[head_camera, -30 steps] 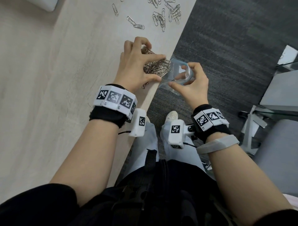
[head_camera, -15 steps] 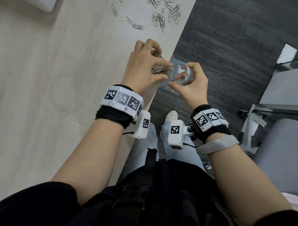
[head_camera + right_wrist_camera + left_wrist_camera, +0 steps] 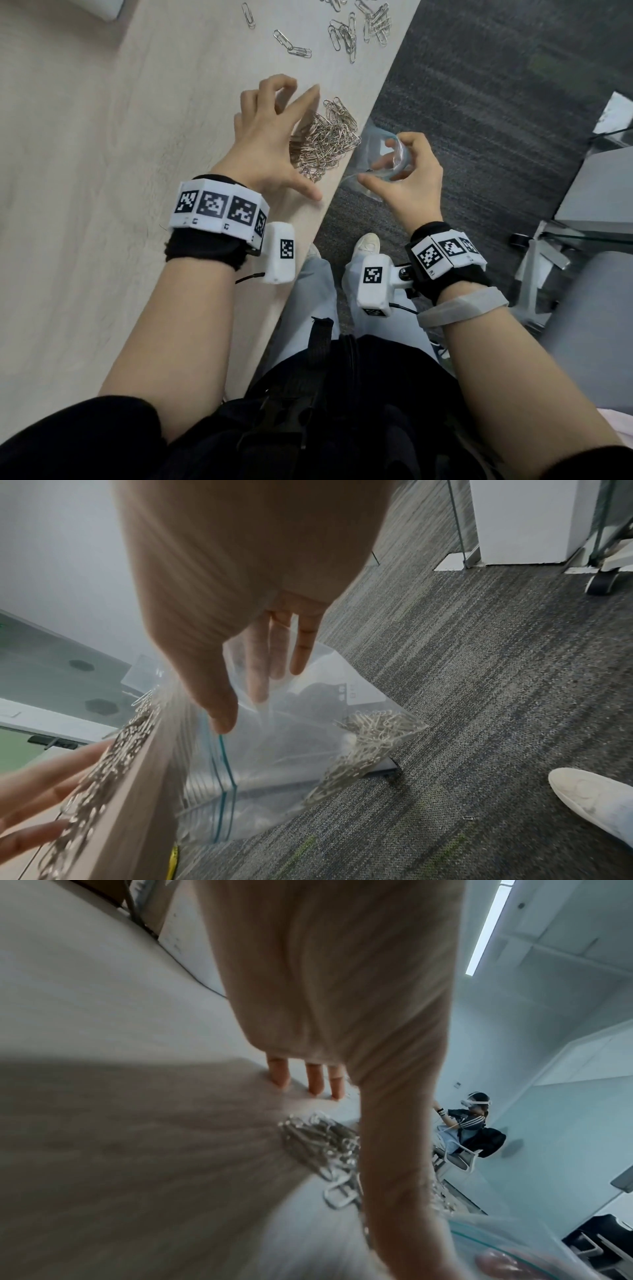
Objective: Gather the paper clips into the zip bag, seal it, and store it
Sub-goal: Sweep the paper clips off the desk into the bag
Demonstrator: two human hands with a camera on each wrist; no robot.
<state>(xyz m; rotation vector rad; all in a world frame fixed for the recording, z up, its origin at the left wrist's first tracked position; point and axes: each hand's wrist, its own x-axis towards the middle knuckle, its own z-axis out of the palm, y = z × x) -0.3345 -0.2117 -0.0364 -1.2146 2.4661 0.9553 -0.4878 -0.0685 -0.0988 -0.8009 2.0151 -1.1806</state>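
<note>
A heap of silver paper clips (image 3: 325,140) lies on the pale wooden table (image 3: 102,137), right at its edge. My left hand (image 3: 274,140) hovers over the heap's left side with fingers spread and holds nothing; in the left wrist view its fingertips (image 3: 310,1080) touch the table beyond the clips (image 3: 318,1139). My right hand (image 3: 404,171) pinches the mouth of a clear zip bag (image 3: 376,144) just off the table's edge. The bag (image 3: 291,750) hangs open below the edge, with several clips (image 3: 369,739) in its bottom corner.
More loose clips (image 3: 346,31) lie scattered farther up the table. One clip (image 3: 467,817) lies on the grey carpet (image 3: 479,102) near my white shoe (image 3: 596,796). A glass partition and chair legs (image 3: 548,260) stand to the right.
My left hand, which was cupped over the heap at the bag's mouth, has let go and spread open. The heap now lies uncovered on the table. The right hand still holds the bag.
</note>
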